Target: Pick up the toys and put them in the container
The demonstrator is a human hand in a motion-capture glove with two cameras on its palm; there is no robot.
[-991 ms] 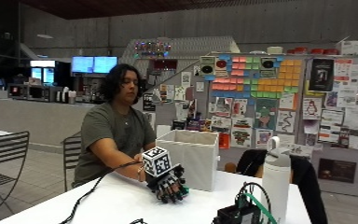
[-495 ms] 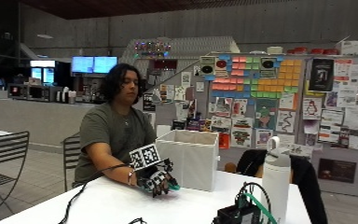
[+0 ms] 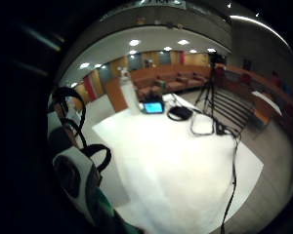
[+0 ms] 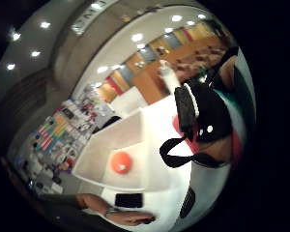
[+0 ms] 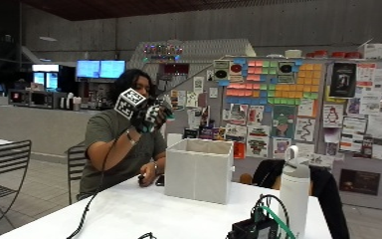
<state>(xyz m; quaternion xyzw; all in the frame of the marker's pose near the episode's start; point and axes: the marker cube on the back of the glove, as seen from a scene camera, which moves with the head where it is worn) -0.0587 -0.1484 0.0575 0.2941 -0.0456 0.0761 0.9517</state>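
One toy — green, white and red — sits clenched in the gloved right hand, raised at upper left of centre, above and beside the white fabric container on the desk. An orange ball already lies inside. Transport step, I judge — next, carry it over the opening and release.

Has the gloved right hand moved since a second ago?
Yes. The gloved right hand has risen from the table surface, beside the white container, to above the container's rim, holding a toy.
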